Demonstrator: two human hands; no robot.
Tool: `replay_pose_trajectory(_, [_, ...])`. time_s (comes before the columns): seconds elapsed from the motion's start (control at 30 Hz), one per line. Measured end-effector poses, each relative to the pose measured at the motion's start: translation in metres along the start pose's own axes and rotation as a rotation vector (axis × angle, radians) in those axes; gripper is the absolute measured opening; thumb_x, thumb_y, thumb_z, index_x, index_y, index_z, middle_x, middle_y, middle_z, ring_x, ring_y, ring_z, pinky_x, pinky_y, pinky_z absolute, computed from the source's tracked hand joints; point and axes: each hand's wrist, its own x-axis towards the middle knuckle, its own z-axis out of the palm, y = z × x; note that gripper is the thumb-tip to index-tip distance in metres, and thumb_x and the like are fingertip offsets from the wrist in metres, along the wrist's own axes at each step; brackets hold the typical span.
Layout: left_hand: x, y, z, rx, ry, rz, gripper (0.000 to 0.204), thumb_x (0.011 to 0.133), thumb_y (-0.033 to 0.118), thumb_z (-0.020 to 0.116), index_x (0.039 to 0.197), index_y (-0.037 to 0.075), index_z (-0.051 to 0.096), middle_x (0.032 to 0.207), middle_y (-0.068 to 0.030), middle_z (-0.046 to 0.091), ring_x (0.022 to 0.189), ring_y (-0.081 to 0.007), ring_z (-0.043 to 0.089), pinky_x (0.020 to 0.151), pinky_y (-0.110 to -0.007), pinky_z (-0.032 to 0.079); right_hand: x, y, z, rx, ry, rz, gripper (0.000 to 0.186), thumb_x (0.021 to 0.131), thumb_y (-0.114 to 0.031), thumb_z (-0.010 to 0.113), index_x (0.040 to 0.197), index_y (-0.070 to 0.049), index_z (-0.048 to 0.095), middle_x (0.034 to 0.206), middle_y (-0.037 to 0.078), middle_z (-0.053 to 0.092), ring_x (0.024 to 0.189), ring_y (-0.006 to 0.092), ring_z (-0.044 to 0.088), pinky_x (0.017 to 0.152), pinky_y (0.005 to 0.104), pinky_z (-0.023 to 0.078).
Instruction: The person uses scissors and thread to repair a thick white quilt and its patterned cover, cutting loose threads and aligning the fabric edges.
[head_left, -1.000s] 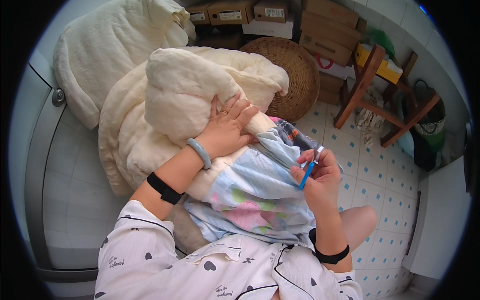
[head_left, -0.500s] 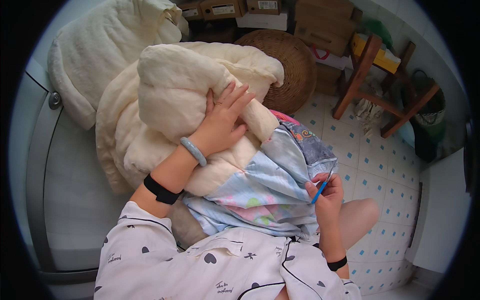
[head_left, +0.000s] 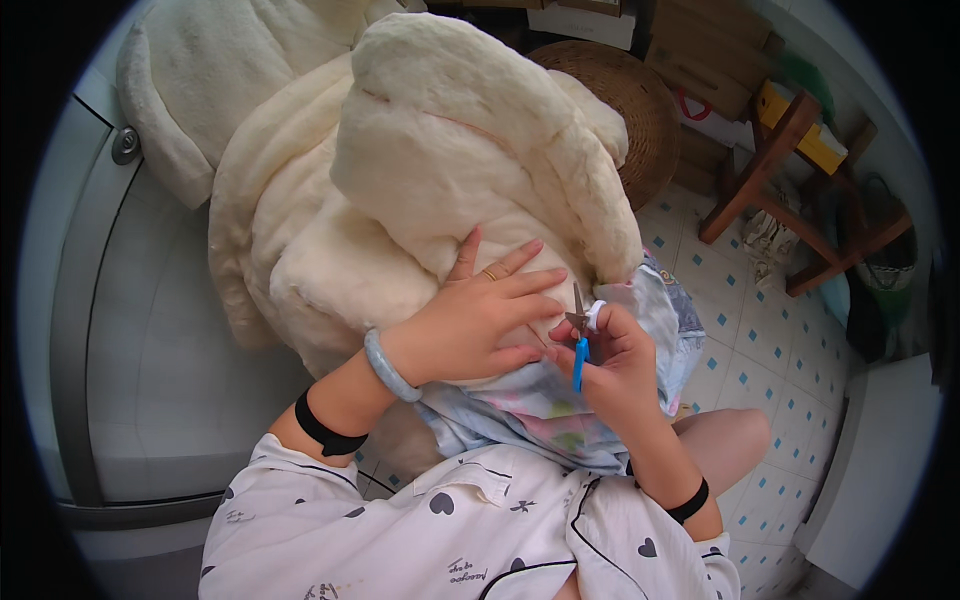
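Your left hand lay splayed, gripping nothing, on the quilt; your right hand closed round scissors. Red thread remained there.

Small dark lettering marks the white shirt

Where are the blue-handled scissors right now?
In the head view, the scissors are right of centre, in the right hand, beside the left hand spread on cream padding.
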Motion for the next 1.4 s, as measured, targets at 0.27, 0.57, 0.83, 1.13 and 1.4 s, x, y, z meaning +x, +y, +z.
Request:
replay_pose_trajectory(0.27, [-0.005, -0.007, 0.003, -0.058, 0.043, 0.014, 0.036, 0.079, 0.03, 0.067, 0.112, 0.019, 0.062, 0.138, -0.003, 0.047, 0.138, -0.0306, 0.029, 0.106, -0.064, -0.005, 0.002, 0.008, 0.008, -0.152, 0.031, 0.083, 0.029, 0.07, 0.005, 0.074, 0.085, -0.003, 0.051, 0.084, 0.005, 0.062, 0.077, 0.0085, 0.058, 0.068, 0.0213, 0.047])
replay_pose_trajectory(0.57, [-0.007, -0.01, 0.005, -0.254, 0.078, 0.013, 0.025, 0.074, 0.019, 0.071, 0.098, 0.018, 0.063, 0.137, -0.005, 0.047, 0.138, -0.0313, 0.029, 0.108, -0.06, -0.006, 0.01, 0.004, 0.009, -0.122, 0.05, 0.165, 0.022, 0.071, -0.001, 0.074, 0.084, -0.002, 0.056, 0.081, 0.004, 0.063, 0.069, 0.0067, 0.056, 0.063, 0.0209, 0.046])
replay_pose_trajectory(0.83, [-0.006, -0.01, 0.009, -0.146, 0.161, 0.047, 0.007, 0.072, 0.01, 0.066, 0.07, 0.015, 0.061, 0.128, -0.0065, 0.054, 0.134, -0.0338, 0.035, 0.107, -0.062, 0.001, 0.005, 0.004, 0.007, -0.022, -0.001, 0.179, 0.022, 0.073, 0.0, 0.072, 0.085, -0.003, 0.054, 0.08, 0.001, 0.061, 0.071, 0.0042, 0.054, 0.063, 0.0191, 0.045])
replay_pose_trajectory(1.13, [-0.008, 0.003, -0.008, -0.187, -0.054, -0.039, 0.003, 0.072, 0.01, 0.063, 0.073, 0.01, 0.06, 0.144, -0.0137, 0.036, 0.141, -0.0407, 0.012, 0.102, -0.066, -0.01, -0.002, 0.016, 0.008, -0.257, 0.013, 0.036, 0.026, 0.07, 0.005, 0.071, 0.088, -0.004, 0.054, 0.09, 0.004, 0.061, 0.081, 0.011, 0.056, 0.072, 0.0241, 0.046])
replay_pose_trajectory(1.4, [-0.013, -0.008, -0.006, -0.389, -0.067, -0.001, 0.009, 0.082, 0.011, 0.062, 0.086, 0.01, 0.054, 0.15, -0.0132, 0.029, 0.143, -0.0369, 0.006, 0.103, -0.061, -0.015, -0.002, -0.012, 0.022, -0.615, -0.064, -0.308, 0.027, 0.059, 0.001, 0.068, 0.083, -0.008, 0.061, 0.082, 0.005, 0.058, 0.082, 0.0269, 0.051, 0.076, 0.0351, 0.038])
